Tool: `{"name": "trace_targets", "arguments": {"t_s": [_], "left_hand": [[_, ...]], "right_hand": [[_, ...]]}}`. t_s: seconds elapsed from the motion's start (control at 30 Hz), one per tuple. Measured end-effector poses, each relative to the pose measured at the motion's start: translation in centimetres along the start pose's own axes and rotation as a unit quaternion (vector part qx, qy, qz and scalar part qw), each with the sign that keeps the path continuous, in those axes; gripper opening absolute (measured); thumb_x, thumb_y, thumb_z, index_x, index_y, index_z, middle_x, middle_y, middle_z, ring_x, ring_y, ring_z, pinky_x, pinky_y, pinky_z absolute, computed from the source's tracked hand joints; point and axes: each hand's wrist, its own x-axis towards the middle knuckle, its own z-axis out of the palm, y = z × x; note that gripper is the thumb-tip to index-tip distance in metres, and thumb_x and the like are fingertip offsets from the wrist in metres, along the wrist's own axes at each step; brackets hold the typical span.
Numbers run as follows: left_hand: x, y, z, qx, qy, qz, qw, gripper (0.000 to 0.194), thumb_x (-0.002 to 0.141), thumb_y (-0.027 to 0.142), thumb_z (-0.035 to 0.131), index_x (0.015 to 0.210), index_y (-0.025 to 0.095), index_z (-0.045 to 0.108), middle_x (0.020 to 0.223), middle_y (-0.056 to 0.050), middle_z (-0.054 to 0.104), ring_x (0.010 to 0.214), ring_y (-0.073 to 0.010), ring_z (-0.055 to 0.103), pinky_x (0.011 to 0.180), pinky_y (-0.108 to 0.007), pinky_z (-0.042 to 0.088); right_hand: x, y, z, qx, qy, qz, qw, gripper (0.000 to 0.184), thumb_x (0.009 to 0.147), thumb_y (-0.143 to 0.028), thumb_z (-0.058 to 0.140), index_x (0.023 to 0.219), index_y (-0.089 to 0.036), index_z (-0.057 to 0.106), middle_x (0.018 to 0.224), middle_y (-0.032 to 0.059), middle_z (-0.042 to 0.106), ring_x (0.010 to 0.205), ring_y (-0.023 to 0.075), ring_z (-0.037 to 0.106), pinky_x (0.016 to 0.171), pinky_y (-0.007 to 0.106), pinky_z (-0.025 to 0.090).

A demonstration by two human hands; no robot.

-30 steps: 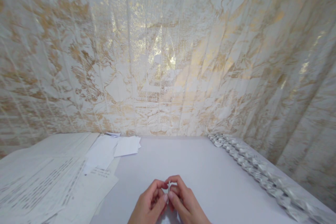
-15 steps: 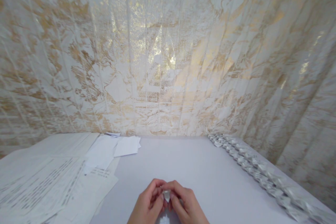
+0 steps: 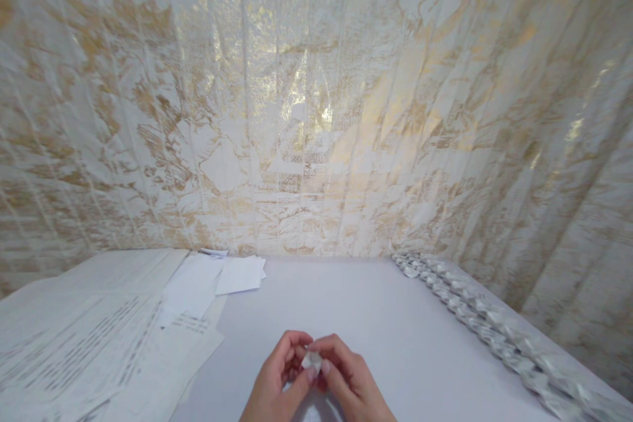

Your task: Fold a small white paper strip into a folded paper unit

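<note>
Pinching a small pale piece (image 3: 311, 361) right at the near edge of the scene, both hands are curled in with fingertips nearly meeting. Left hand (image 3: 283, 379) has its thumb pressed against the near side of it, right hand (image 3: 350, 377) grips from the other side, so looks like a two-handed hold just over the table (image 3: 386, 323). It's too blurry to make out the folds, sorry.

What's changed: a second ago the piece showed only as a thin upright edge, then a little pointed shape, and now a broader, lighter face is tipped up. My read is that it's being turned around and worked in the fingers, so this bit isn't finished yet.

Further out, printed sheets (image 3: 84, 343) spread over the left side, with white slips (image 3: 241, 275) at their far right. Over on the right, silvery zigzag strips (image 3: 477, 323) run from near to far. Far back is a gold-patterned curtain (image 3: 306, 145).
</note>
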Motion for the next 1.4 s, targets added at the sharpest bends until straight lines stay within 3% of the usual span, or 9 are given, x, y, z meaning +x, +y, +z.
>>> {"name": "trace_targets", "arguments": {"t_s": [0.13, 0.27, 0.37, 0.47, 0.6, 0.73, 1.07, 1.27, 1.4], "left_hand": [[-0.2, 0.3, 0.2, 0.017, -0.032, 0.01, 0.999, 0.059, 0.079, 0.064, 0.073, 0.114, 0.021, 0.054, 0.073, 0.007, 0.05, 0.07, -0.0156, 0.056, 0.069, -0.03, 0.041], [-0.5, 0.8, 0.5, -0.03, -0.056, -0.014, 0.998, 0.063, 0.074, 0.063, 0.078, 0.114, 0.023, 0.05, 0.073, 0.009, 0.048, 0.071, -0.0147, 0.055, 0.069, -0.029, 0.038], [-0.6, 1.1, 0.6, -0.055, -0.058, -0.011, 0.997, 0.051, 0.077, 0.061, 0.077, 0.101, 0.025, 0.051, 0.075, 0.007, 0.053, 0.073, -0.0157, 0.057, 0.072, -0.03, 0.041], [-0.5, 1.4, 0.4, -0.009, -0.028, 0.011, 0.999, 0.04, 0.079, 0.058, 0.076, 0.09, 0.023, 0.058, 0.079, 0.003, 0.059, 0.076, -0.0167, 0.058, 0.074, -0.029, 0.042], [-0.3, 1.8, 0.1, 0.065, 0.019, 0.031, 0.997, 0.024, 0.078, 0.042, 0.077, 0.089, 0.022, 0.068, 0.078, 0.001, 0.064, 0.078, -0.0189, 0.059, 0.076, -0.029, 0.043], [-0.3, 1.9, 0.0, 0.077, 0.027, 0.038, 0.996, 0.013, 0.08, 0.034, 0.073, 0.084, 0.022, 0.069, 0.077, 0.001, 0.064, 0.077, -0.019, 0.06, 0.075, -0.028, 0.043], [-0.1, 1.8, -0.3, 0.069, 0.041, 0.044, 0.996, 0.037, 0.082, 0.057, 0.071, 0.077, 0.021, 0.065, 0.073, 0.003, 0.058, 0.074, -0.0177, 0.057, 0.071, -0.025, 0.042], [-0.3, 1.7, 0.0, 0.069, 0.048, 0.036, 0.996, 0.043, 0.081, 0.062, 0.07, 0.074, 0.02, 0.063, 0.07, 0.002, 0.059, 0.071, -0.0185, 0.058, 0.069, -0.026, 0.043], [-0.4, 1.6, 0.3, 0.067, 0.071, 0.044, 0.994, 0.042, 0.079, 0.062, 0.071, 0.075, 0.021, 0.061, 0.07, 0.003, 0.057, 0.069, -0.0177, 0.056, 0.068, -0.026, 0.045]], "right_hand": [[0.0, 0.1, 0.2, 0.062, -0.004, 0.041, 0.997, 0.051, 0.094, -0.066, 0.054, 0.118, -0.021, 0.051, 0.065, -0.0082, 0.044, 0.057, 0.0124, 0.045, 0.057, 0.024, 0.037], [-0.1, 0.1, 0.5, 0.102, 0.001, 0.052, 0.993, 0.05, 0.089, -0.069, 0.06, 0.105, -0.022, 0.049, 0.064, -0.0081, 0.048, 0.056, 0.0114, 0.046, 0.058, 0.024, 0.037], [-0.1, 0.1, 0.5, 0.128, 0.014, 0.059, 0.99, 0.048, 0.088, -0.068, 0.063, 0.094, -0.022, 0.049, 0.063, -0.0084, 0.048, 0.056, 0.0102, 0.045, 0.057, 0.023, 0.036], [0.3, 0.1, 0.3, 0.14, 0.05, 0.063, 0.987, 0.049, 0.086, -0.067, 0.066, 0.084, -0.021, 0.049, 0.063, -0.0086, 0.045, 0.053, 0.0089, 0.041, 0.054, 0.021, 0.033], [0.7, 0.0, 0.0, 0.152, 0.057, 0.078, 0.984, 0.048, 0.086, -0.066, 0.067, 0.087, -0.019, 0.056, 0.065, -0.0052, 0.052, 0.056, 0.0108, 0.047, 0.056, 0.023, 0.037], [0.6, 0.0, 0.0, 0.147, 0.051, 0.074, 0.985, 0.047, 0.085, -0.065, 0.068, 0.087, -0.018, 0.059, 0.069, -0.0035, 0.052, 0.061, 0.0123, 0.049, 0.059, 0.024, 0.038], [0.5, -0.1, 0.0, 0.146, 0.034, 0.06, 0.987, 0.048, 0.079, -0.064, 0.075, 0.087, -0.019, 0.06, 0.069, -0.0042, 0.052, 0.063, 0.0123, 0.046, 0.063, 0.026, 0.034], [0.5, 0.3, 0.3, 0.152, 0.036, 0.086, 0.984, 0.053, 0.08, -0.069, 0.071, 0.08, -0.018, 0.056, 0.064, -0.0037, 0.054, 0.057, 0.0116, 0.05, 0.059, 0.025, 0.037], [0.4, 0.7, 0.5, 0.164, 0.027, 0.086, 0.982, 0.053, 0.082, -0.07, 0.068, 0.09, -0.021, 0.051, 0.062, -0.0068, 0.052, 0.052, 0.0103, 0.05, 0.056, 0.024, 0.037]]}}
